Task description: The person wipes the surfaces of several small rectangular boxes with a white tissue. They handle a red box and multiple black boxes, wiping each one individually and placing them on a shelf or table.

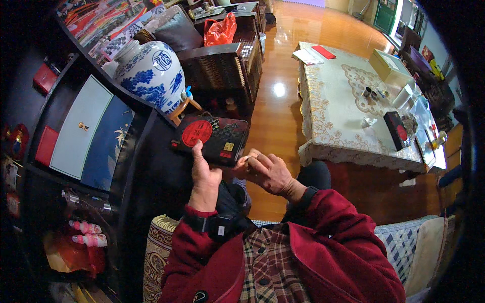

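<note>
A flat black box [218,132] with a round red emblem and a small gold label is held up before me. My left hand [205,174] grips its near edge, the thumb on top by the emblem and the fingers hidden underneath. At the box's near right corner is my right hand [267,170], its fingers curled around a small pale thing, perhaps a tissue or cloth, that is mostly hidden. Whether those fingers also touch the box is unclear.
Left stands a dark shelf unit [130,166] with gift boxes; behind it is a blue-and-white porcelain jar [151,75] with a tap. A table [333,113] with a patterned cloth, at right, bears a black box [396,130], crumpled tissue and a cream box [392,68].
</note>
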`<state>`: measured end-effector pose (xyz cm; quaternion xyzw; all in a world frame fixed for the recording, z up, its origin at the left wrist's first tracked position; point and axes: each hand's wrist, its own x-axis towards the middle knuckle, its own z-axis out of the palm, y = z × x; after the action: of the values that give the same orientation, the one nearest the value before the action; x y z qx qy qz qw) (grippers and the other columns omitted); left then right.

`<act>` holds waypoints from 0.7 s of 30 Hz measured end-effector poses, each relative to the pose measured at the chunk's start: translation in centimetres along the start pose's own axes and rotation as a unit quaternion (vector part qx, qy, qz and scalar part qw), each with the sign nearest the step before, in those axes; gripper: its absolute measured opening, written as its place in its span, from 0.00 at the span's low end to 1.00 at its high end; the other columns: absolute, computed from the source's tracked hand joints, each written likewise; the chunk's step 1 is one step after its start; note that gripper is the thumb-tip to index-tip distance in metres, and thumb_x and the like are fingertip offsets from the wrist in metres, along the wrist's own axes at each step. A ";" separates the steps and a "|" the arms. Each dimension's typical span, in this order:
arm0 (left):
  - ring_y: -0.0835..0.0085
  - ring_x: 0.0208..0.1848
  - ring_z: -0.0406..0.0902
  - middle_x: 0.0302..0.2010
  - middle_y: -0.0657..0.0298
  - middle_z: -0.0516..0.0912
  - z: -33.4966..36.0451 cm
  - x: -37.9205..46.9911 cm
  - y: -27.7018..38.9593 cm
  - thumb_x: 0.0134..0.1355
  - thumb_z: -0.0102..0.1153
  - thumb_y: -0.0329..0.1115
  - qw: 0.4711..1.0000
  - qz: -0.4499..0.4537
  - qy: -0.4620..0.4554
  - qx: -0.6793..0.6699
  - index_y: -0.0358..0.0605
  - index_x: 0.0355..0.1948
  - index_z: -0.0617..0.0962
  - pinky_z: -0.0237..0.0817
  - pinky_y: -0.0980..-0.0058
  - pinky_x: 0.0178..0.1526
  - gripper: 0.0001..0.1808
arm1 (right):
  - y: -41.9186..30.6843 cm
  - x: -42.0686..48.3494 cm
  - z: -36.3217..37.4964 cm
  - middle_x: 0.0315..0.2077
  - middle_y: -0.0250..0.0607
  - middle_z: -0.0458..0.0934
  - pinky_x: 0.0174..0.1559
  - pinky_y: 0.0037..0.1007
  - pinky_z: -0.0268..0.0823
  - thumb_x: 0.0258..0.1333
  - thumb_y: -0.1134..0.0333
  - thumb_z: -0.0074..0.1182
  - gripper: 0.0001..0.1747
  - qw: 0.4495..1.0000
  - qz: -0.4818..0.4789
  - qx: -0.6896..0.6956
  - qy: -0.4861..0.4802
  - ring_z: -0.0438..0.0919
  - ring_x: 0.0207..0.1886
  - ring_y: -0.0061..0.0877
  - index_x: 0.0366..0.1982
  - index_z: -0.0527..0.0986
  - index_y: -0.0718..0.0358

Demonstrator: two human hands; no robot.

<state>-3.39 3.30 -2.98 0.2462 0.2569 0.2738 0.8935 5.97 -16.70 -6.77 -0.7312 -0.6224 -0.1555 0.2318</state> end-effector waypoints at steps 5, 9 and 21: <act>0.57 0.56 0.77 0.57 0.58 0.80 -0.4 -1.0 1.6 0.60 0.60 0.52 0.991 -0.062 -0.106 0.062 0.45 0.59 0.76 0.67 0.55 0.61 0.31 | 3.6 -1.9 -0.9 0.35 0.38 0.79 0.39 0.28 0.71 0.59 0.66 0.57 0.13 0.858 0.242 0.454 0.013 0.79 0.38 0.27 0.46 0.78 0.57; 0.60 0.56 0.78 0.57 0.58 0.80 -0.3 -2.1 2.0 0.63 0.57 0.49 0.973 -0.103 -0.188 0.081 0.42 0.61 0.74 0.69 0.60 0.60 0.30 | 4.5 -2.3 -4.0 0.42 0.38 0.80 0.48 0.26 0.72 0.67 0.59 0.52 0.22 0.616 0.423 0.648 0.150 0.78 0.43 0.23 0.55 0.72 0.66; 0.60 0.55 0.79 0.56 0.56 0.80 0.9 -4.3 1.2 0.61 0.54 0.45 0.959 -0.192 -0.128 0.163 0.42 0.59 0.75 0.69 0.62 0.60 0.27 | -0.8 -0.3 -3.0 0.51 0.48 0.70 0.58 0.32 0.62 0.71 0.56 0.45 0.28 0.815 0.237 0.524 0.071 0.72 0.54 0.35 0.63 0.59 0.68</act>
<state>-6.43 1.29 -0.23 0.3673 0.2243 0.0180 0.9025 5.29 -18.46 -4.22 -0.6110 -0.3990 0.2020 0.6532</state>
